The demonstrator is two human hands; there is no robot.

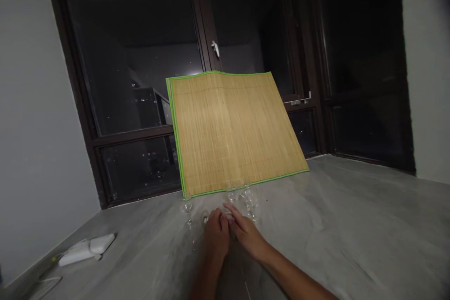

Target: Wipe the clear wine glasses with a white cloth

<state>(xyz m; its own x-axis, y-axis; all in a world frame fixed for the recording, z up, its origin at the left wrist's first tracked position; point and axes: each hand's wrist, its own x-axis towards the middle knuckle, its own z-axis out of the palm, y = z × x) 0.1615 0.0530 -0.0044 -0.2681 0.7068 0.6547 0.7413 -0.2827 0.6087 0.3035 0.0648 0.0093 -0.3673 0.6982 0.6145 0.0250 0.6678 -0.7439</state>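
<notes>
Both hands meet in front of me over the grey counter. My left hand (pixel 217 234) is closed around a small clear stemmed glass (pixel 205 217), which lies sideways in the grip with its round end sticking out at the left. My right hand (pixel 245 230) is curled against the other end of it, fingers touching the left hand. Something whitish shows between the fingers, too small to make out. A clear stemmed glass (pixel 187 207) stands upright just left of the hands. Beyond the right hand stand more clear glasses, one (pixel 233 193) behind and another (pixel 251 201) to its right.
A bamboo mat (pixel 235 131) with green edging leans against the dark window (pixel 133 56) behind the glasses. On the left of the grey counter (pixel 337 234) lies a white device (pixel 86 249) with a cable. A white window handle (pixel 215 48) is above the mat.
</notes>
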